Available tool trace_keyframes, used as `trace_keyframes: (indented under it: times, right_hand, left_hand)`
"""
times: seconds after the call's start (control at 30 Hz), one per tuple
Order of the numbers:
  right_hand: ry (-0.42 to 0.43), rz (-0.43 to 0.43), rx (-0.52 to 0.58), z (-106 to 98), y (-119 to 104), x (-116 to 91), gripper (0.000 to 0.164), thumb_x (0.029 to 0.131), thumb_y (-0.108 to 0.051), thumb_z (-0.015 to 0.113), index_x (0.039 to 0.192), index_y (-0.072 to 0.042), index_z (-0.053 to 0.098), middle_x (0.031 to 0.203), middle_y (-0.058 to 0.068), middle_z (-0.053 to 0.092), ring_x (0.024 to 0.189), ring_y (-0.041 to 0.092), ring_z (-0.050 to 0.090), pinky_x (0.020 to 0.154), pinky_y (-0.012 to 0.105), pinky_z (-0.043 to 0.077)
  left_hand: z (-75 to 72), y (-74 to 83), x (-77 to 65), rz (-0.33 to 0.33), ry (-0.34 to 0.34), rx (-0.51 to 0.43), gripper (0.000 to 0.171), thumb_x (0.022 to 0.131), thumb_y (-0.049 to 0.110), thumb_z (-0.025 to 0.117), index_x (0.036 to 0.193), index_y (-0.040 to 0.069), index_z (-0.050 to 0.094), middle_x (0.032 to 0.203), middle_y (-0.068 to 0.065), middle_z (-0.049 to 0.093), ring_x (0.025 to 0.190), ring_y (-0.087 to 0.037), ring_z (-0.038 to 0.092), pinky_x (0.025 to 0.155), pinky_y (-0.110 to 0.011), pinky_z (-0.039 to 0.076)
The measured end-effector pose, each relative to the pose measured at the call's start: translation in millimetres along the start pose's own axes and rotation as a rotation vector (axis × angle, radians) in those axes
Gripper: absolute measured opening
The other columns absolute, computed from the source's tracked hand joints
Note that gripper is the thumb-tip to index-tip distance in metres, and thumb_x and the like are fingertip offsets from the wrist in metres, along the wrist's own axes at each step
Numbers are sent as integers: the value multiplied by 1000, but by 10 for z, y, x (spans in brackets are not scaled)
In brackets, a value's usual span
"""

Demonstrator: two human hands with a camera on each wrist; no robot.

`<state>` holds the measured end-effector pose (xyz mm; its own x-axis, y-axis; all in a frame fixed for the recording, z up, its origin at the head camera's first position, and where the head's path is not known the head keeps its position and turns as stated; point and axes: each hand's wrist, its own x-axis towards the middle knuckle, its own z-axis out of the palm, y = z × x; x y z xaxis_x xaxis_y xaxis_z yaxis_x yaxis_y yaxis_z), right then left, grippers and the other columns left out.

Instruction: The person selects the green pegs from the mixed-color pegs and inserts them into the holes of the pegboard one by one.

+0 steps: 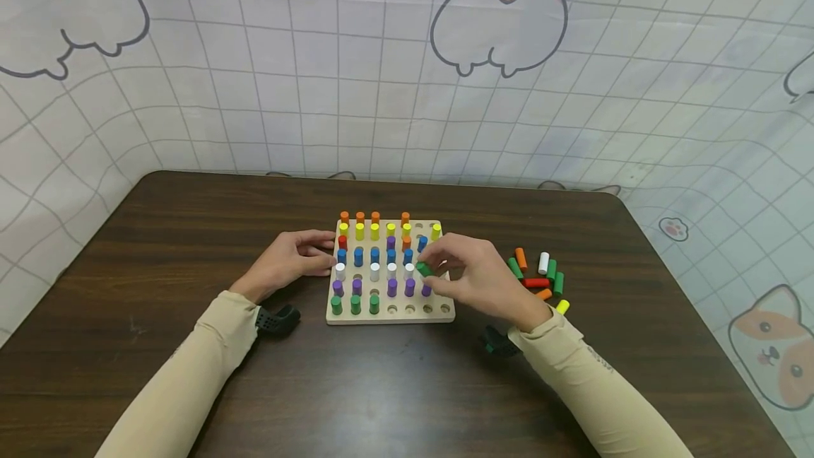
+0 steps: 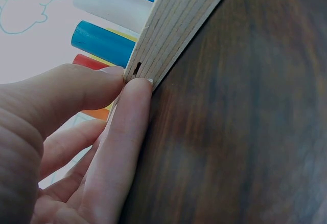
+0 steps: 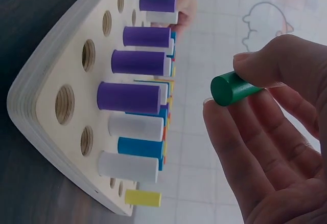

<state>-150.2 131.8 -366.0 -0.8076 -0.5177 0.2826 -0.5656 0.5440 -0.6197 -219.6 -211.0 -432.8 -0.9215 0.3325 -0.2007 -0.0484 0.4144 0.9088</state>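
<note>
A wooden pegboard (image 1: 383, 320) lies on the table, its pegs set in rows: orange, yellow, mixed, blue, white, purple and green from far to near. My right hand (image 1: 473, 271) pinches a green peg (image 3: 232, 89) between thumb and fingers, over the right part of the board. In the right wrist view the peg is tilted and apart from the board, near several bare holes and purple pegs (image 3: 130, 97). Beside the left edge, my left hand (image 1: 289, 260) rests with thumb and fingertips against the board's layered side (image 2: 176, 27), fingers mostly straight.
Right of the board, partly behind my right wrist, several loose pegs lie in a cluster: orange (image 1: 521, 259), white (image 1: 543, 263), red (image 1: 535, 283), green (image 1: 558, 283) and yellow (image 1: 562, 307). Both wrists wear black bands (image 1: 278, 320). A printed white cloth (image 1: 381, 126) hangs behind the dark table (image 1: 356, 401).
</note>
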Motion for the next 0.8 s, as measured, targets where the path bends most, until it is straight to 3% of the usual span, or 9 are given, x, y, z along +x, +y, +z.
trace_keyframes:
  times: [0.37,0.8]
  right_hand:
    - [-58,33,17,48,-17,9,29,87,-10,82,114,-13,71,112,2,74,98,16,75,90,40,66]
    - [-56,-10,3,119,-21,14,28,87,-11,82,111,-12,71,107,1,73,94,13,74,88,37,66]
  left_hand:
    - [-8,6,-16,3,-4,22,60,97,21,73,152,9,51,148,-18,59,112,-20,69,90,-30,65]
    - [-9,-5,-8,1,-4,15,62,97,22,74,152,9,50,148,-18,58,115,-22,68,91,-31,65]
